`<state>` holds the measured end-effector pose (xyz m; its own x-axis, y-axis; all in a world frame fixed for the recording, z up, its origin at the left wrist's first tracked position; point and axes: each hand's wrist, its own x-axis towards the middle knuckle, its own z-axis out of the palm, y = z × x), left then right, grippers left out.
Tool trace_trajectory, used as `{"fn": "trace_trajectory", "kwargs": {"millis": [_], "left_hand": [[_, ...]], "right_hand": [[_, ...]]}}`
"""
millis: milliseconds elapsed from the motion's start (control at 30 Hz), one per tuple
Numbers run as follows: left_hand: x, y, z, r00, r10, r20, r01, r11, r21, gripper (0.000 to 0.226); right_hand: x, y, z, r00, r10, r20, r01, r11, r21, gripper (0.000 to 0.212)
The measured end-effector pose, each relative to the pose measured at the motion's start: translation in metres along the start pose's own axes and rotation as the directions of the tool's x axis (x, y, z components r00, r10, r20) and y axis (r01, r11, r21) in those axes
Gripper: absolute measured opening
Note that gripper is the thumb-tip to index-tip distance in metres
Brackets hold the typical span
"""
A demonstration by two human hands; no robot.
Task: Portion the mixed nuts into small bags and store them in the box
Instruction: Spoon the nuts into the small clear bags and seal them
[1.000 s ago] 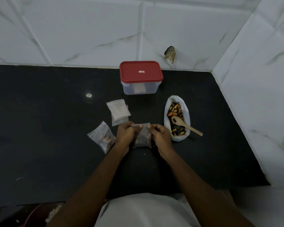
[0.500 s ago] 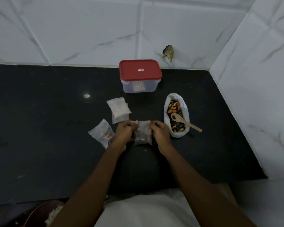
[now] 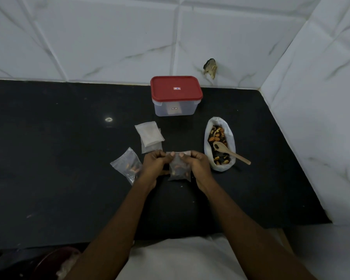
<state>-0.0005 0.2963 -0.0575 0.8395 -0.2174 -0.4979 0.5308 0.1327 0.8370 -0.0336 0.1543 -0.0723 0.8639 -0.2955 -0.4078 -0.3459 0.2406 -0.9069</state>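
A small clear bag with nuts (image 3: 178,168) hangs between my hands over the black counter. My left hand (image 3: 155,164) pinches its top edge on the left and my right hand (image 3: 198,165) pinches it on the right. Another small bag holding nuts (image 3: 127,165) lies flat just left of my left hand. A stack of empty small bags (image 3: 150,136) lies behind my hands. The large white bag of mixed nuts (image 3: 219,143) stands open to the right, with a wooden spoon (image 3: 230,152) resting in it. The clear box with a red lid (image 3: 176,96) stands shut near the wall.
The black counter (image 3: 59,158) ends at white tiled walls behind and on the right (image 3: 321,118). A dark chipped spot (image 3: 210,67) marks the back wall. A reddish round object (image 3: 55,263) shows below the counter's front edge at lower left.
My hands stay on the bag's top edge, with the thumbs shifted a little along it. The view has drifted slightly; nothing else on the counter has moved.
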Motion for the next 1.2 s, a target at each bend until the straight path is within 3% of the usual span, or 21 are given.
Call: {"fn": "trace_trajectory", "kwargs": {"millis": [233, 567, 767, 933, 1200], "left_hand": [[0.0, 0.0, 0.001, 0.999, 0.013, -0.029, -0.013, 1.0, -0.01, 0.021], [0.0, -0.004, -0.002, 0.999, 0.011, -0.034, -0.011, 1.0, 0.01, 0.023], [-0.003, -0.003, 0.0, 0.997, 0.038, 0.071, -0.047, 0.99, 0.133, 0.023], [-0.001, -0.006, 0.001, 0.998, 0.062, 0.019, -0.064, 0.984, 0.166, 0.015], [0.001, -0.007, 0.005, 0.995, 0.066, -0.079, -0.06, 0.996, 0.071, 0.032]], "right_hand": [[0.004, 0.001, -0.006, 0.999, 0.003, 0.037, -0.004, 1.0, 0.019, 0.015], [0.01, 0.006, -0.009, 0.996, 0.07, -0.046, -0.065, 0.992, 0.107, 0.01], [0.008, 0.006, -0.011, 0.999, 0.035, 0.001, -0.035, 0.999, -0.006, 0.009], [0.004, 0.004, -0.01, 1.0, 0.025, 0.001, -0.025, 0.999, -0.027, 0.011], [0.008, 0.005, -0.009, 0.997, 0.056, -0.05, -0.054, 0.997, 0.051, 0.01]]}}
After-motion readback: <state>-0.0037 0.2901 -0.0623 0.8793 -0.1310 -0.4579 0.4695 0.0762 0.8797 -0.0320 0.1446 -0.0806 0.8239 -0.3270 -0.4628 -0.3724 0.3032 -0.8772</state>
